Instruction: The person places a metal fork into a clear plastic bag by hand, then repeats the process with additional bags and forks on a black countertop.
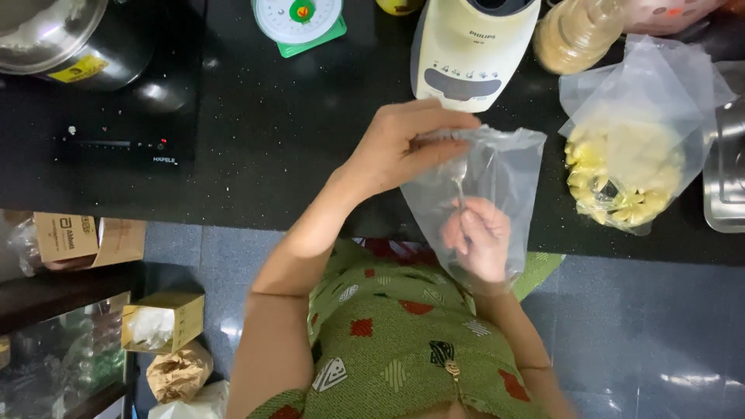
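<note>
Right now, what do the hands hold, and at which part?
An empty clear plastic bag: left hand pinches its top edge, right hand reaches inside it.

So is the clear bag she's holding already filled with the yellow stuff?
No, the held clear bag looks empty; the yellow pieces are in another bag on the counter.

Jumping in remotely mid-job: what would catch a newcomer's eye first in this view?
First, the empty clear plastic bag at centre, its rim pinched by the left hand while the right hand is inside it. Next, to the right on the black counter, a second clear bag of yellow fruit pieces. At the back stand a cream blender base and a green kitchen scale.
</note>
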